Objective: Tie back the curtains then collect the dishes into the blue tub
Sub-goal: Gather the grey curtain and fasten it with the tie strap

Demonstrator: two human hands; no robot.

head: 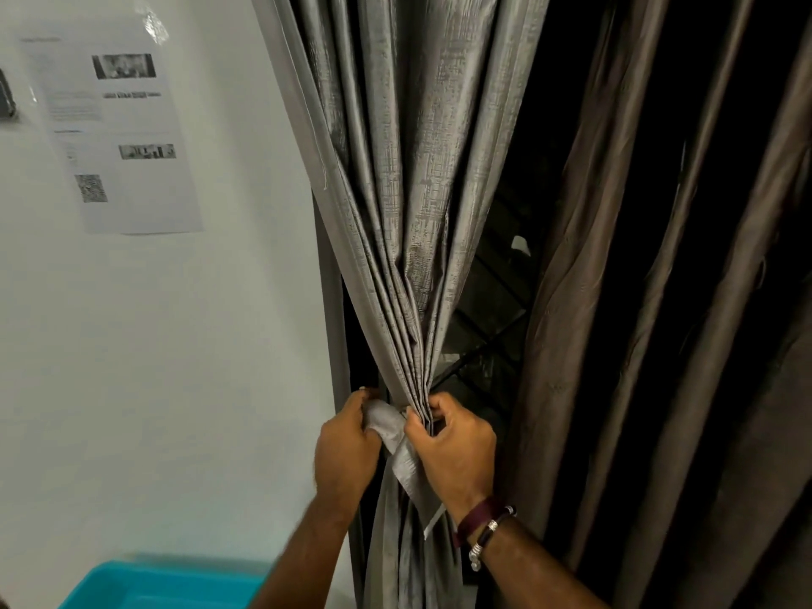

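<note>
Where the blue tub showed its rim at the near left edge, no dishes could be seen in or beside it. Just beyond, both hands worked at the gathered waist of the grey curtain. The left hand had its fingers curled round a bunched end of the grey tie-back strip, and the right hand pinched the pleats and the strip together, the tail hanging down by a braceleted wrist. Soft, light and slightly slick, the cloth would likely slip unless cinched at that narrow waist, the best hold. Further right hung a brown curtain, still loose, with dark window grille between. On the far left wall a printed sheet was taped.
</note>
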